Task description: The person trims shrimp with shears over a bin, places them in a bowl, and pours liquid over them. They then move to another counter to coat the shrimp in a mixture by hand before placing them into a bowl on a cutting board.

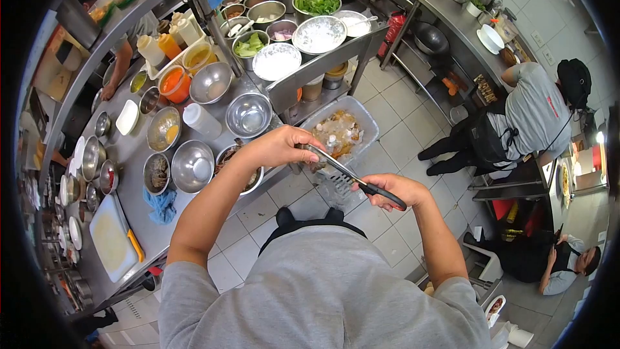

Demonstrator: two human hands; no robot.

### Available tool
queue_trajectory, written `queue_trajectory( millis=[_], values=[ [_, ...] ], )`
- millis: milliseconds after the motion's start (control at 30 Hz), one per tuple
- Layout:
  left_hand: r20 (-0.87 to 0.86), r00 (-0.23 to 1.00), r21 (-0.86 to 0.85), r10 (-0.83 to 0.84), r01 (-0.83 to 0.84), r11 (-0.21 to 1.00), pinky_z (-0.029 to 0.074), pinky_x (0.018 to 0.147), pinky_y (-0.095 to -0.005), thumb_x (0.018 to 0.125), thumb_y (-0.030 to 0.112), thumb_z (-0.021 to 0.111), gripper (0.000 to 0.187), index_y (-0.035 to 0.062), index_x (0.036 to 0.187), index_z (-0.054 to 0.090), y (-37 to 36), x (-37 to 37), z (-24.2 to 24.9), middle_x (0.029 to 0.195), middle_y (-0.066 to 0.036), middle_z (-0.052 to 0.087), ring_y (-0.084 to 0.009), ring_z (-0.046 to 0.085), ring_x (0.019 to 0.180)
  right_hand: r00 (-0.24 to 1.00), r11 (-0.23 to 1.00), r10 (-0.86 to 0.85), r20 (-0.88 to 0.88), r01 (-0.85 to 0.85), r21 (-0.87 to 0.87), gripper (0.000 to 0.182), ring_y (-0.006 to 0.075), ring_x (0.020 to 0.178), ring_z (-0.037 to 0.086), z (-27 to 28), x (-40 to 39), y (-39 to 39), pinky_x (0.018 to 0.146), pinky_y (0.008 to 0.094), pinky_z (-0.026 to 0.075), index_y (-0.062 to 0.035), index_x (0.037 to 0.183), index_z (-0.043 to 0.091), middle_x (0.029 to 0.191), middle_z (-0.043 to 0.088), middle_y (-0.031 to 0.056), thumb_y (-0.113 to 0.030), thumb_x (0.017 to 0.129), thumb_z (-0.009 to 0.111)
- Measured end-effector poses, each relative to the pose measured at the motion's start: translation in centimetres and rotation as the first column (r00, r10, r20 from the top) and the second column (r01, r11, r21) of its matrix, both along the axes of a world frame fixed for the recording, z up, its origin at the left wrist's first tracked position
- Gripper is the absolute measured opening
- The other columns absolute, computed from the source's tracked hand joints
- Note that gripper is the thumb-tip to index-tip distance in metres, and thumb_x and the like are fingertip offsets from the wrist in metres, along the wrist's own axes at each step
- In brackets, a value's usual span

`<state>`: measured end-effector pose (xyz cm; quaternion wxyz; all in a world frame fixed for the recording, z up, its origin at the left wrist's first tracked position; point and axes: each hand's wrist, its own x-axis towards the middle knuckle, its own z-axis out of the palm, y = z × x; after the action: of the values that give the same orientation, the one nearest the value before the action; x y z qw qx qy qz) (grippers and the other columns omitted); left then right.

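Note:
Over the floor in front of my body, both hands are on a long metal utensil with a black handle (349, 174); I cannot tell its exact kind. My right hand (394, 192) is wrapped around the black handle. The fingers of my left hand (290, 147) pinch the metal part at its other end. Beyond and below the hands is a translucent plastic tub (368, 119) holding food scraps and eggshells. To the left of my left hand, a steel bowl with dark contents (255, 184) is partly hidden behind my forearm.
The steel counter (219, 210) at left carries bowls, a squeeze bottle (202, 121), a blue cloth (160, 205), a cutting board (115, 236) and a yellow-handled knife (135, 245). Ingredient bowls (318, 3) fill the station ahead. Two people (536, 113) work at right; another's arm (119, 68) shows at upper left.

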<state>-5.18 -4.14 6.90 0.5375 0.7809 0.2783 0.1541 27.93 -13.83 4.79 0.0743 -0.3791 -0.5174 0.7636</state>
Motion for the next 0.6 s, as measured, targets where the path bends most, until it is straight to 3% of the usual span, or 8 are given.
queue_trajectory(
  millis=[67, 200, 267, 333, 400, 600],
  values=[
    [-0.107, 0.994, -0.142, 0.029, -0.044, 0.989, 0.053, 0.073, -0.0259, 0.091, 0.016, 0.073, 0.028, 0.007, 0.117, 0.072, 0.0, 0.0, 0.8, 0.096, -0.002, 0.071, -0.0098, 0.066, 0.086, 0.999, 1.0, -0.003, 0.032, 0.003, -0.001, 0.055, 0.0044, 0.054, 0.046, -0.1, 0.3, 0.2, 0.044, 0.0208, 0.038, -0.0124, 0.137, 0.054, 0.071, 0.046, -0.0068, -0.021, 0.087, 0.076],
    [-0.092, 0.993, -0.259, 0.076, -0.097, 0.961, 0.053, 0.071, -0.0244, 0.093, 0.012, 0.071, 0.028, 0.0057, 0.12, 0.07, 0.1, -0.3, 0.3, 0.094, -0.002, 0.072, -0.0087, 0.066, 0.079, 0.996, 0.998, 0.017, 0.084, -0.021, 0.052, 0.065, 0.0051, 0.059, 0.049, 0.7, 0.4, 0.6, 0.043, 0.0212, 0.038, -0.0152, 0.143, 0.051, 0.077, 0.048, -0.0055, -0.023, 0.085, 0.079],
    [0.119, 0.971, -0.441, 0.208, -0.136, 0.887, 0.054, 0.068, -0.0236, 0.095, 0.009, 0.068, 0.027, 0.0028, 0.122, 0.069, 0.2, -0.8, -0.7, 0.091, -0.003, 0.071, -0.0079, 0.065, 0.074, 0.999, 0.994, 0.036, 0.011, -0.037, 0.1, 0.069, 0.006, 0.062, 0.05, -0.7, 0.9, 0.4, 0.046, 0.0209, 0.04, -0.0158, 0.145, 0.048, 0.081, 0.048, -0.0045, -0.024, 0.083, 0.079],
    [0.139, 0.963, -0.469, 0.231, -0.142, 0.872, 0.054, 0.068, -0.0239, 0.096, 0.009, 0.067, 0.026, 0.0016, 0.121, 0.068, 0.1, -1.0, -0.6, 0.09, -0.003, 0.071, -0.0081, 0.065, 0.075, 0.996, 0.987, 0.065, -0.062, -0.055, 0.149, 0.074, 0.007, 0.066, 0.052, -1.1, 1.1, 0.2, 0.048, 0.0207, 0.041, -0.0164, 0.147, 0.046, 0.086, 0.049, -0.0035, -0.025, 0.082, 0.079],
    [0.158, 0.953, -0.499, 0.259, -0.149, 0.854, 0.054, 0.068, -0.0242, 0.096, 0.008, 0.067, 0.025, 0.0004, 0.12, 0.068, 0.0, -1.1, -0.6, 0.089, -0.004, 0.071, -0.0083, 0.065, 0.075, 0.996, 0.997, 0.042, -0.075, -0.047, -0.068, 0.077, 0.0091, 0.072, 0.052, -1.0, 1.3, 0.0, 0.056, 0.0214, 0.044, -0.0164, 0.15, 0.043, 0.092, 0.048, -0.0019, -0.026, 0.08, 0.076],
    [0.061, 0.982, -0.406, 0.177, -0.137, 0.904, 0.054, 0.067, -0.024, 0.095, 0.011, 0.069, 0.022, 0.0007, 0.115, 0.07, -0.3, -0.3, -0.3, 0.086, -0.002, 0.07, -0.0079, 0.065, 0.076, 0.982, 0.995, 0.069, -0.177, -0.081, -0.063, 0.076, 0.0103, 0.073, 0.051, -0.7, 1.0, 0.0, 0.063, 0.0245, 0.047, -0.0096, 0.149, 0.043, 0.09, 0.048, -0.001, -0.02, 0.079, 0.07]
  ],
)
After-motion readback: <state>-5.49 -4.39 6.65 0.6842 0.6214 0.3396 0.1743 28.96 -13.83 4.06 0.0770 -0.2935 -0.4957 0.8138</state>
